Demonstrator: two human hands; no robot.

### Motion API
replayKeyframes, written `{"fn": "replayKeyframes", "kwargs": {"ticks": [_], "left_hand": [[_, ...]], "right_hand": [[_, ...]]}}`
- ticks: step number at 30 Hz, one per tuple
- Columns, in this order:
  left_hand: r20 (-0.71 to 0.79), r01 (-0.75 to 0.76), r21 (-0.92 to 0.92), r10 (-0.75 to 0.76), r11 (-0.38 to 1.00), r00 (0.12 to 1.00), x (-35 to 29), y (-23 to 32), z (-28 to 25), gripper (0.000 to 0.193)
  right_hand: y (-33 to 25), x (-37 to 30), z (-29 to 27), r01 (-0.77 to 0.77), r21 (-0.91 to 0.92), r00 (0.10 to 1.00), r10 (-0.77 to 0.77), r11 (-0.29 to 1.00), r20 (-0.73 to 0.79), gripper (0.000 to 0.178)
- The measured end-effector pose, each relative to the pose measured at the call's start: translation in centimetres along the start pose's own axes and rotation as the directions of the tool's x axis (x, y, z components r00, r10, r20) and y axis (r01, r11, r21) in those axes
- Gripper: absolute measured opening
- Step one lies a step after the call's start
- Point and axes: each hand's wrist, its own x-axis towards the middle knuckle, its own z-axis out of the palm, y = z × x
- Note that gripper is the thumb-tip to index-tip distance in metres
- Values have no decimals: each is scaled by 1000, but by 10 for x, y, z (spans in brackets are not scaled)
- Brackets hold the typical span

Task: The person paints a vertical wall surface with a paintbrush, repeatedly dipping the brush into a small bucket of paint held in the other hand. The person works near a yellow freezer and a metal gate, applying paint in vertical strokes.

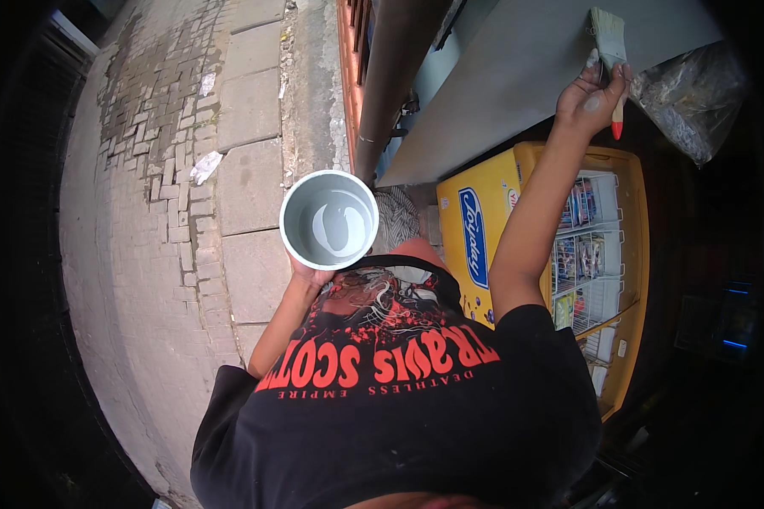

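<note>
My left hand (pixel 312 273) grips a small round bucket (pixel 329 174) from below, its thumb side partly hidden by the bucket. Inside lies pale grey paint (pixel 338 231), with a bright patch of light on its surface. Stretched out to the upper right, my right hand (pixel 587 103) is closed around a flat paintbrush (pixel 609 36). The brush points up, its pale bristles over the smooth grey wall (pixel 518 89); whether they touch it I cannot tell. The handle's red end (pixel 617 129) sticks out below the hand. Pale paint smears mark my palm and fingers.
A yellow chest freezer (pixel 477 191) with packs in wire baskets stands below my right forearm. A clear plastic bag (pixel 696 102) hangs beside the brush. A brown pipe (pixel 390 85) rises at the wall's edge. Paving slabs (pixel 250 182) and broken bricks (pixel 165 127) run along the left.
</note>
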Motion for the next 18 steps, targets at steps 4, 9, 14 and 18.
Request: {"fn": "replayKeyframes", "kwargs": {"ticks": [4, 9, 14, 18], "left_hand": [[-64, -72, -33, 70, 997, 996, 1, 4, -19, 81], [-85, -129, -56, 124, 990, 989, 3, 4, -26, 80], [-136, -161, -17, 157, 987, 978, 8, 1, -21, 79], [-144, -189, -49, 181, 981, 973, 10, -2, -20, 79]], "right_hand": [[90, -108, -125, -274, -192, 930, 209, 942, -301, 34], [99, -143, -172, -591, -374, 764, 349, 714, -542, 28], [23, -33, -66, -120, -553, 992, 83, 824, -92, 32], [-20, 8, -23, 21, -320, 1000, -19, 947, 8, 49]]}}
